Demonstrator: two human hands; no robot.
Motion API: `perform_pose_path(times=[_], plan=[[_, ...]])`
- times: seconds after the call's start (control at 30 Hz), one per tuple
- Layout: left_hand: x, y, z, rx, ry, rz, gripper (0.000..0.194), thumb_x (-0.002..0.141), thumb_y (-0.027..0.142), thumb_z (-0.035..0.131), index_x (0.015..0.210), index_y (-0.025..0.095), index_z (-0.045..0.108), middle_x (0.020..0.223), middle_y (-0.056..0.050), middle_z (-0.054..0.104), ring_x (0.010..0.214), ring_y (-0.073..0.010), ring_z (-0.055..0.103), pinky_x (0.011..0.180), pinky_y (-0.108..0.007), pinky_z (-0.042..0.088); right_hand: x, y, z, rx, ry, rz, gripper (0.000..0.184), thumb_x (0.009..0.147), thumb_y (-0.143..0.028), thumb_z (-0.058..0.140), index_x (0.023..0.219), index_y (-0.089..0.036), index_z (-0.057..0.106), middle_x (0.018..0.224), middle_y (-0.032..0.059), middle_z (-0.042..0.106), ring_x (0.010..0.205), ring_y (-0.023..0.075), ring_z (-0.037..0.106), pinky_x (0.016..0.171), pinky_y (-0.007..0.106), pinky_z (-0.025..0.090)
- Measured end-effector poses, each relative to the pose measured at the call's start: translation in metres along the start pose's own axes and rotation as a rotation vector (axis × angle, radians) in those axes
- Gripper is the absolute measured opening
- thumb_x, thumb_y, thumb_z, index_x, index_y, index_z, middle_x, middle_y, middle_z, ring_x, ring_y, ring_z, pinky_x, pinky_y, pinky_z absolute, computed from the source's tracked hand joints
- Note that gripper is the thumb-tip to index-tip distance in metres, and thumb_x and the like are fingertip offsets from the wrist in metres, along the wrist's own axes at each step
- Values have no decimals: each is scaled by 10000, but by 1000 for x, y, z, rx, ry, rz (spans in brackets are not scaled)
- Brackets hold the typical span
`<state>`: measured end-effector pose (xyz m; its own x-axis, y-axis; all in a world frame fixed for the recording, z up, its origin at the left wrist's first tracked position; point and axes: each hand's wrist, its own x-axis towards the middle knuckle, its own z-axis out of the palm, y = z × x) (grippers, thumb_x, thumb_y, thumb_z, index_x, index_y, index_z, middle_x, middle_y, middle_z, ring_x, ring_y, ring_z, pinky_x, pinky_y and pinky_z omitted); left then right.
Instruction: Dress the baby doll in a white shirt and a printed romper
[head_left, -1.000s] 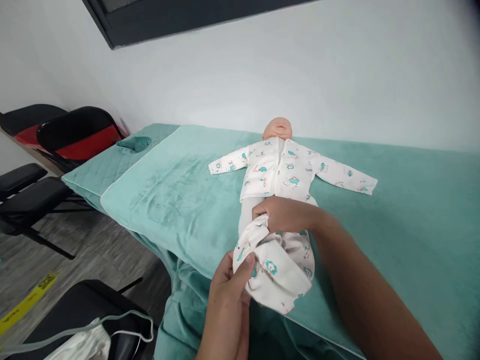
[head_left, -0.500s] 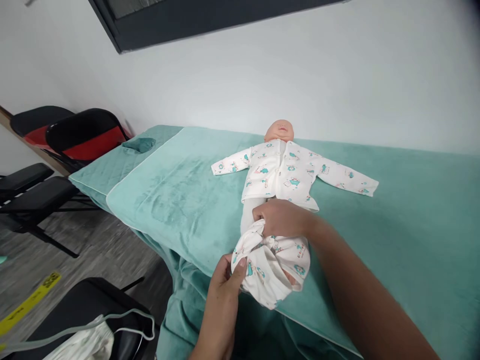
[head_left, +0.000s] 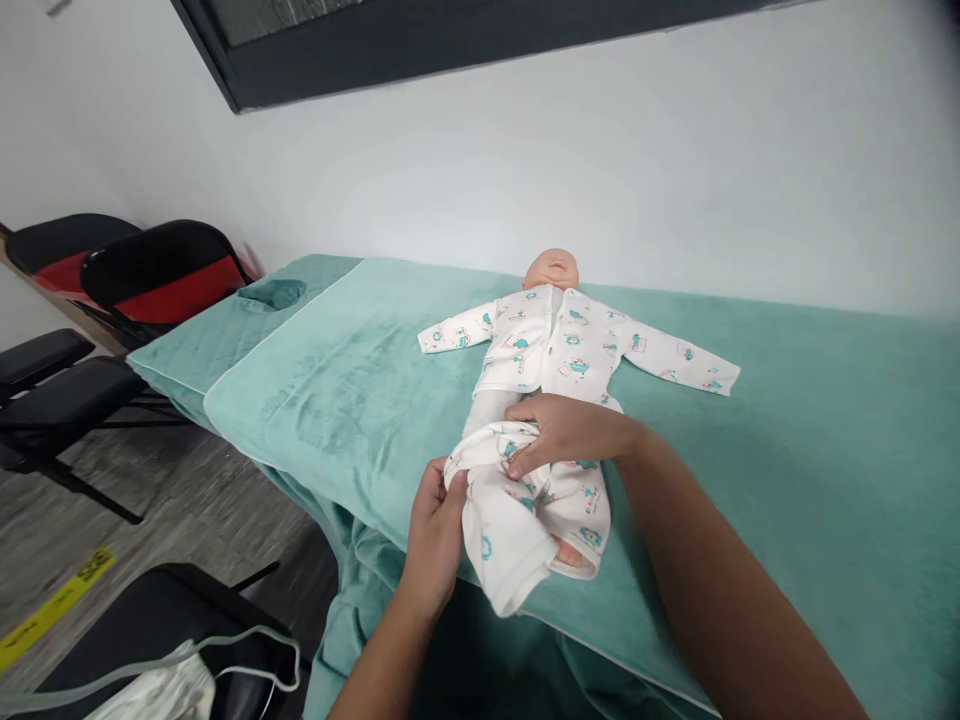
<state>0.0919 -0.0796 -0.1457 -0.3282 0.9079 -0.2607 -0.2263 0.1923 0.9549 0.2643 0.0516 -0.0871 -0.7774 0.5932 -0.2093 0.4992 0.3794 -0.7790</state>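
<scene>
A baby doll [head_left: 553, 270] lies on its back on a teal towel-covered table [head_left: 787, 430], wearing a white printed shirt [head_left: 559, 340] with the sleeves spread out. White printed trousers [head_left: 525, 505] are bunched over its legs. My left hand [head_left: 435, 535] pinches the left side of the trousers' waistband. My right hand [head_left: 562, 432] grips the bunched waistband over the doll's hips. One doll foot [head_left: 568, 552] shows at a trouser leg's end near the table edge.
Black and red folding chairs [head_left: 161, 275] stand at the left by the wall. A black seat [head_left: 150, 630] with a white cloth and clear tubing sits at lower left. A folded teal cloth [head_left: 271, 292] lies on the table's far left corner.
Both hands have drawn the trousers further up the doll's legs toward its hips. The left hand moved up and left along the waistband.
</scene>
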Motion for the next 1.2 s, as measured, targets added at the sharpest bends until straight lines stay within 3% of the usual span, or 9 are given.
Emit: perform_pose_path(times=[0.1, 0.27, 0.5, 0.63, 0.8, 0.9, 1.0, 1.1, 1.2], plan=[[18, 5, -2, 71, 6, 77, 343, 772, 515, 700, 863, 191, 641, 721, 19, 634, 644, -136, 534, 612, -231, 432, 0, 1, 1, 10, 28, 1, 483, 647, -553, 779, 991, -226, 689, 1047, 37, 712, 927, 261, 623, 749, 329, 433], [49, 13, 3, 276, 54, 269, 228, 791, 388, 675, 710, 186, 608, 678, 23, 587, 690, -143, 509, 658, -227, 407, 1, 1, 9, -30, 115, -46, 268, 767, -429, 685, 956, -238, 676, 1012, 14, 722, 907, 234, 633, 776, 328, 438], [91, 26, 13, 351, -26, 409, 369, 840, 420, 604, 585, 192, 466, 580, 43, 440, 616, -119, 396, 594, -227, 347, 5, -1, 15, -78, 300, -4, 63, 778, -223, 533, 786, -228, 596, 874, -12, 700, 788, 186, 590, 688, 297, 397], [110, 37, 23, 302, -142, 393, 413, 835, 463, 603, 579, 193, 424, 570, 47, 408, 587, -106, 354, 558, -229, 328, 12, 3, 19, -127, 416, 24, 94, 790, -214, 494, 696, -216, 494, 770, -13, 647, 706, 159, 528, 629, 288, 350], [123, 40, 37, 136, -196, 233, 411, 813, 520, 624, 634, 186, 466, 598, 45, 449, 577, -99, 386, 541, -228, 346, 20, 9, 28, -243, 553, 127, 89, 772, -133, 470, 773, -210, 513, 749, 11, 616, 672, 158, 492, 629, 291, 335], [129, 40, 37, 94, -223, 207, 278, 771, 405, 674, 686, 174, 546, 656, 36, 505, 612, -101, 443, 575, -225, 373, 10, 5, 23, -300, 529, 129, 72, 799, -163, 508, 854, -204, 529, 760, 16, 609, 666, 161, 494, 611, 292, 330], [131, 46, 30, 95, -337, 267, 147, 702, 260, 690, 808, 181, 625, 808, 7, 598, 746, -129, 540, 676, -242, 427, -9, -1, 8, -177, 474, 27, 144, 876, -352, 555, 932, -220, 561, 816, 12, 637, 702, 167, 545, 615, 284, 363], [129, 58, 28, 259, -496, 377, 248, 682, 205, 678, 928, 200, 650, 1021, -34, 642, 936, -189, 588, 813, -303, 468, -20, 3, -6, -146, 736, 39, 261, 908, -485, 535, 915, -226, 568, 833, 15, 640, 730, 172, 567, 629, 284, 375], [126, 66, 40, 615, -572, 561, 337, 722, 193, 683, 1052, 231, 626, 1190, -55, 587, 1094, -236, 551, 925, -372, 465, -14, 16, -6, -425, 1000, 229, 308, 829, -489, 651, 882, -206, 541, 868, 55, 615, 748, 201, 548, 588, 287, 318]])
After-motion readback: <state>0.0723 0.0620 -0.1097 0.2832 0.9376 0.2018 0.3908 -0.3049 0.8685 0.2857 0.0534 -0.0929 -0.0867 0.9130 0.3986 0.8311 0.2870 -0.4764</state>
